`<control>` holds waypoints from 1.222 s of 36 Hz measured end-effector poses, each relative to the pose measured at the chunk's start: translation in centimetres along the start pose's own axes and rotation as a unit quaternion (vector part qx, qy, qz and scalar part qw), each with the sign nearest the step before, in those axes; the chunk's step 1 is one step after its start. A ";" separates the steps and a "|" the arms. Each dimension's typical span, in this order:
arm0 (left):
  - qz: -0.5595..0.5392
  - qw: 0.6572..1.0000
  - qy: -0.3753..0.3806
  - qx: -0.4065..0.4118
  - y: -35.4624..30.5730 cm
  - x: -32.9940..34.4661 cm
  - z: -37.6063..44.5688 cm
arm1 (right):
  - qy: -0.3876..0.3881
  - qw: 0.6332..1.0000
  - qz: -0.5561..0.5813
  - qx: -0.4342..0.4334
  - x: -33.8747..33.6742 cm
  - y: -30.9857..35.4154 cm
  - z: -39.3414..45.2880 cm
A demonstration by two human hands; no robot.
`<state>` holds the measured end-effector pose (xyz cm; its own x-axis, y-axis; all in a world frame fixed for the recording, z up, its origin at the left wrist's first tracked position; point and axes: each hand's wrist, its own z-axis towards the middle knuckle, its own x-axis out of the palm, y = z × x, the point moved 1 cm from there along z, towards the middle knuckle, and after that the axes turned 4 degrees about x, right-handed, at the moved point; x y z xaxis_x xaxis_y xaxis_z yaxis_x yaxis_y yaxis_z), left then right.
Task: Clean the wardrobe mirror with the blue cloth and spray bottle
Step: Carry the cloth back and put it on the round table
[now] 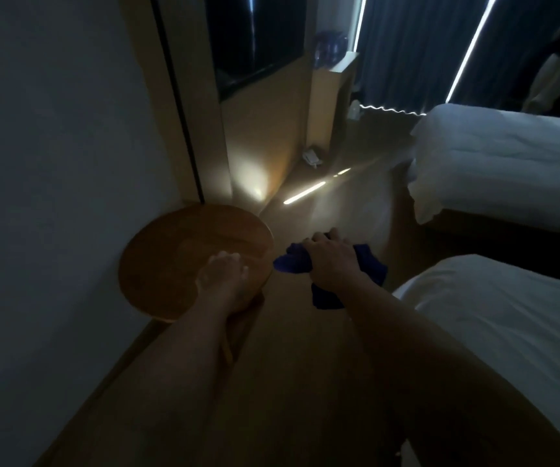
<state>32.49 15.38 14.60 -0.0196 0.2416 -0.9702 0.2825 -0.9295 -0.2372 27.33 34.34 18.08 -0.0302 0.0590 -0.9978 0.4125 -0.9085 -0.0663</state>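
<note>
My right hand (pixel 331 261) grips the blue cloth (pixel 369 264), which hangs bunched below the fist above the wooden floor. My left hand (pixel 223 278) reaches over the near edge of a round wooden stool (pixel 171 251), its fingers straight and held together; whether they touch the seat I cannot tell. No spray bottle shows. A tall panel with a dark vertical edge (pixel 179 106) stands behind the stool on the left; whether it is the wardrobe mirror I cannot tell in the dim light.
A white wall (pixel 53 163) fills the left. Two beds with white covers stand on the right, one near (pixel 507 332) and one farther (pixel 507 156). Dark curtains (pixel 416 45) let in strips of light. A white telephone (pixel 312 158) lies on the floor by a wooden cabinet.
</note>
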 end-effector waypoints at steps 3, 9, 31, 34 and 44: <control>-0.004 1.000 -0.008 -0.027 0.0 -0.2 2.3 | 0.002 1.000 0.001 -0.021 0.3 -0.4 3.4; -0.015 0.997 -0.027 -0.071 1.3 -0.4 7.8 | 0.000 0.998 0.007 -0.065 1.2 -0.3 10.4; -0.042 0.985 -0.037 -0.160 9.4 -1.7 29.1 | 0.021 0.986 0.026 -0.166 2.2 5.6 35.6; -0.064 0.978 -0.032 -0.195 10.9 -1.2 30.9 | 0.033 0.980 0.028 -0.192 3.4 7.0 38.7; -0.123 0.935 -0.020 -0.333 13.5 2.7 37.2 | 0.077 0.954 0.029 -0.288 8.2 10.8 49.5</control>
<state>0.58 -6.91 6.92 -0.1943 0.4014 -0.8951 0.7988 -0.4649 -0.3818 -13.53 4.57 9.34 0.1226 0.1159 -0.9857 0.8425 -0.5371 0.0416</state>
